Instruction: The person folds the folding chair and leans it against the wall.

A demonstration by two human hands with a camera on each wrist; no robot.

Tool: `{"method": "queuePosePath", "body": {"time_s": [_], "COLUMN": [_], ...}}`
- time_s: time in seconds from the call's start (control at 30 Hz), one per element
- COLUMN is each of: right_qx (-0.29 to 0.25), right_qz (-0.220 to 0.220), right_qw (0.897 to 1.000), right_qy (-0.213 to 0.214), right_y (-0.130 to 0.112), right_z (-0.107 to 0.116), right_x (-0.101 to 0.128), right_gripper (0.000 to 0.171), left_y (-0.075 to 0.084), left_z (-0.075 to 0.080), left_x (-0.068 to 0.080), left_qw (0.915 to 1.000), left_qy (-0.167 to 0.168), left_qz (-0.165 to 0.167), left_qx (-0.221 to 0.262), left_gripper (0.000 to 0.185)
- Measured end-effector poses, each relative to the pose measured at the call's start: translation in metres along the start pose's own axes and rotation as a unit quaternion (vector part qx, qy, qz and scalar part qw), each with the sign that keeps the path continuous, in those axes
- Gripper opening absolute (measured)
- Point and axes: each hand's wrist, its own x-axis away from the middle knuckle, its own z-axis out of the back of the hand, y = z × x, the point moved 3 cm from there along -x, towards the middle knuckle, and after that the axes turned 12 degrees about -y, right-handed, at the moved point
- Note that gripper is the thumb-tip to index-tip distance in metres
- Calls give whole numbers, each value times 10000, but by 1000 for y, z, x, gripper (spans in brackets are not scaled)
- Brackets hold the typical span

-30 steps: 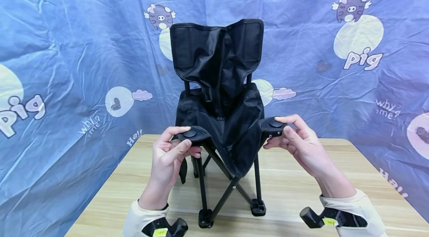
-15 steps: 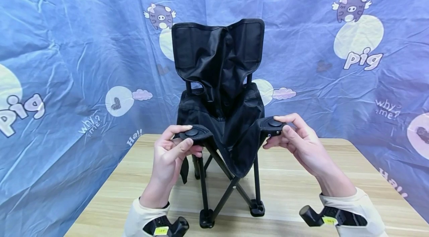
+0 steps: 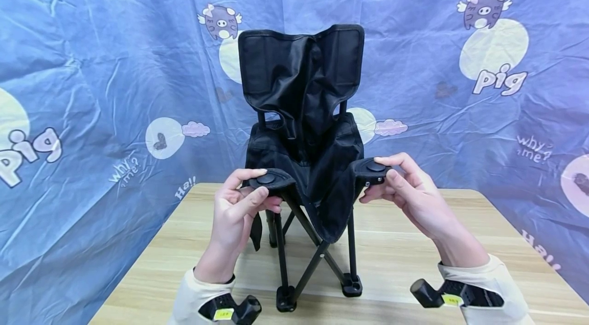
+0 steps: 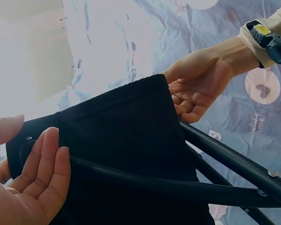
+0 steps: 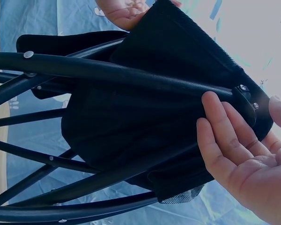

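While one chair (image 3: 299, 69) stands, left hand (image 3: 230, 215) pinches one corner (image 3: 278, 181), right hand (image 3: 417, 198) another corner (image 3: 361, 171).

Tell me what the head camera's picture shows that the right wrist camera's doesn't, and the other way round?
Only the head view shows the black discs atop the seat corners, the yellow labels at the wrists and the "pig" lettering.

Only the right wrist view shows the seat's broad underside and a greyish mesh patch.

Both show the black chair, left hand, right hand and blue curtain.
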Motion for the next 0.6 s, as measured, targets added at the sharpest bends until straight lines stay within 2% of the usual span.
{"method": "queuePosePath", "body": {"time_s": [0.6], "right_qx": [117], "right_qz": [-6], "right_qw": [9999], "right_qy": [-88], "right_y": [-1], "right_z": [-3], "right_x": [-7], "right_gripper": [33], "left_y": [-3], "left_z": [-4], "left_x": [-6], "left_qw": [10000], "left_qy": [-2], "left_qz": [-41], "left_qx": [8], "left_gripper": [23]}}
